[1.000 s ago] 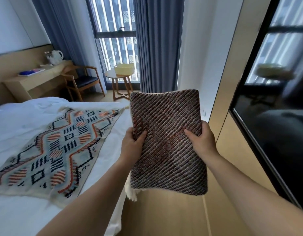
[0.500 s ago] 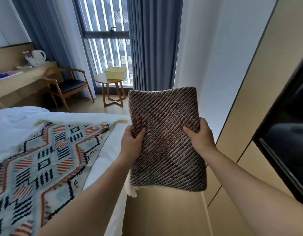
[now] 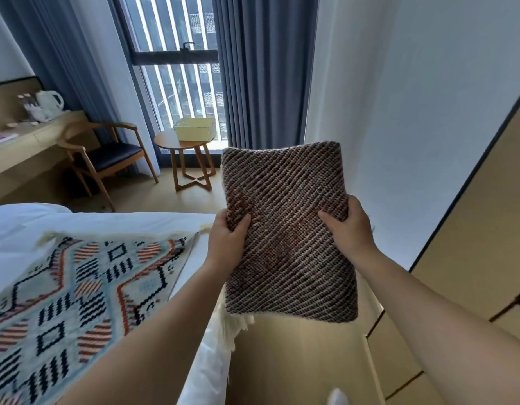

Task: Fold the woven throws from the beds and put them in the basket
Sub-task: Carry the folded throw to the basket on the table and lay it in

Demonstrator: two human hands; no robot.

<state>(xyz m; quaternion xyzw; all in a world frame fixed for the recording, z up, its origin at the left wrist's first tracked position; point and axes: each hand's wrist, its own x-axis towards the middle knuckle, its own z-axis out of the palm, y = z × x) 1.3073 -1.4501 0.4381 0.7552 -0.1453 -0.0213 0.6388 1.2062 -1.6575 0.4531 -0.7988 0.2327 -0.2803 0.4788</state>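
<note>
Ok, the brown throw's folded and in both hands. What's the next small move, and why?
Probably step toward the yellow basket on the round table: the brown throw is folded, the left hand and right hand grip its sides, and the basket stands well ahead.

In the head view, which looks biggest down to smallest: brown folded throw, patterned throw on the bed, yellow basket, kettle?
Tied first: patterned throw and brown folded throw, about alike, the brown one nearer the camera.
Then yellow basket.
Then kettle.
</note>
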